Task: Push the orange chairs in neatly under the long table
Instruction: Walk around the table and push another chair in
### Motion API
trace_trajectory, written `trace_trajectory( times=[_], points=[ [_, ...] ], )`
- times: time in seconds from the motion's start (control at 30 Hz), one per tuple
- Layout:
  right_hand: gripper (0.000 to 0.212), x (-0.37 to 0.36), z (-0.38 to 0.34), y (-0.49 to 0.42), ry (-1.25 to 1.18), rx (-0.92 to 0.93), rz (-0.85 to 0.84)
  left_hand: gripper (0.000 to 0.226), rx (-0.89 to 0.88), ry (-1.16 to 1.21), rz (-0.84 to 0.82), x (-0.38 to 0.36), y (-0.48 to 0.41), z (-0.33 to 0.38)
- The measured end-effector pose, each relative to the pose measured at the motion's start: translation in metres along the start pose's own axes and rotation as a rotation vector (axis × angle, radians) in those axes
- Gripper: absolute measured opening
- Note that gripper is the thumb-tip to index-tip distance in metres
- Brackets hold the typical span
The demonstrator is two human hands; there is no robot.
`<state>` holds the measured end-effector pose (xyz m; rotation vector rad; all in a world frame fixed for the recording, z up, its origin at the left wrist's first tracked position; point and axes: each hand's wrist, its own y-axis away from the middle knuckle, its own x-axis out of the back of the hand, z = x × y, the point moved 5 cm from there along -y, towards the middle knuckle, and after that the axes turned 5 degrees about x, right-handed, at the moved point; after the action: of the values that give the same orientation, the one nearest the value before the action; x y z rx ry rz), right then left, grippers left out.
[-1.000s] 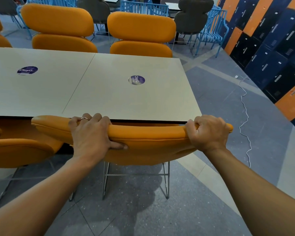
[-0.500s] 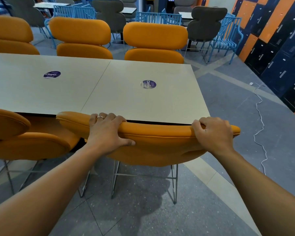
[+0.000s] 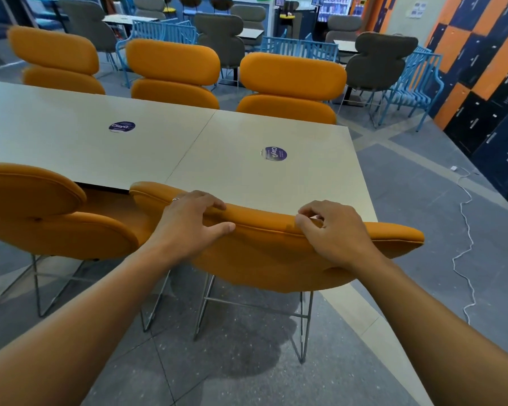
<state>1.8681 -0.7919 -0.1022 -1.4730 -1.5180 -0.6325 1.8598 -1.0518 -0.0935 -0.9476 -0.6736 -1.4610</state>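
The nearest orange chair (image 3: pixel 276 253), backrest at the near edge of the desk (image 3: pixel 241 133), is loosely clasped on its top rim by the left grip (image 3: pixel 192 221) and merely touched by the slack-curled right grip (image 3: pixel 332 230); 3 orange chairs (image 3: pixel 173 63) are lined beyond.

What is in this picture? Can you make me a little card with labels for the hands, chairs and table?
Left hand: rests on the back of the near chair, fingers curved over its top edge, thumb on the near face.
Right hand: fingers loosely curled over the same top edge, gripping nothing.
Near chair: orange, back at the near edge of the long table, at its right end.
Neighbour chair: orange, to its left.
Far chairs: three orange ones along the opposite side.
Stickers: round, purple, on the tabletop.
Floor: white cable on the right.
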Motion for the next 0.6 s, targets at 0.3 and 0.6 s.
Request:
trace_trajectory(
  times=[0.3, 0.6],
  points=[
    [0.034, -0.049, -0.134, -0.009, -0.018, 0.17, -0.051, 0.04, 0.084, 0.05, 0.024, 0.067, 0.051, -0.092],
    [0.028, -0.143, -0.272, -0.004, -0.06, 0.223, -0.169, 0.042, 0.192, 0.049, 0.027, 0.14, 0.121, -0.229]
  ],
)
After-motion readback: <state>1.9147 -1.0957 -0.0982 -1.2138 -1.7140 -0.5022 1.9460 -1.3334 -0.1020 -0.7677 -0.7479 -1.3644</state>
